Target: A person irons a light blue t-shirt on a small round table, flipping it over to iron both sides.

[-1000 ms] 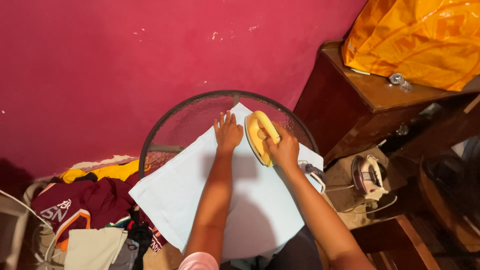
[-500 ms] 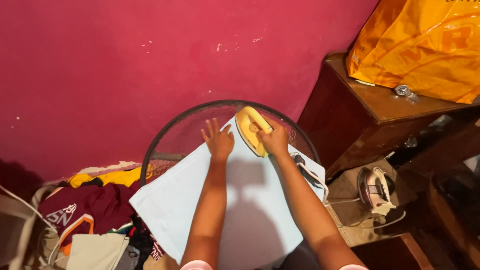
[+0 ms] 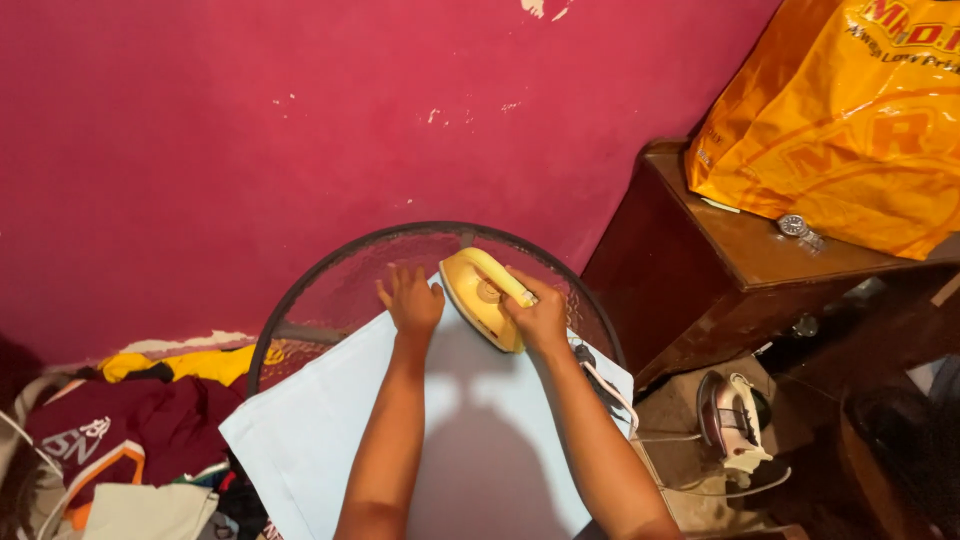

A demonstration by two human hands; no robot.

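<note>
A pale blue cloth point(image 3: 330, 430) lies spread over a round glass table point(image 3: 330, 285) with a dark rim. My right hand point(image 3: 538, 312) grips the handle of a yellow iron point(image 3: 475, 290), which rests at the far corner of the cloth. Just left of the iron, my left hand point(image 3: 410, 298) lies flat on the cloth with fingers spread, pressing it down. The iron's cord point(image 3: 605, 380) trails off to the right by my right forearm.
A dark red wall stands right behind the table. At the right is a brown wooden cabinet point(image 3: 700, 270) with an orange plastic bag point(image 3: 850, 120) and a wristwatch point(image 3: 795, 226) on it. A second iron point(image 3: 735, 420) sits on the floor below. Piled clothes point(image 3: 120, 440) lie at the lower left.
The iron has slid away from me to the cloth's far corner, with my right hand on it. My left hand moved forward alongside it. The view has tilted up slightly.
</note>
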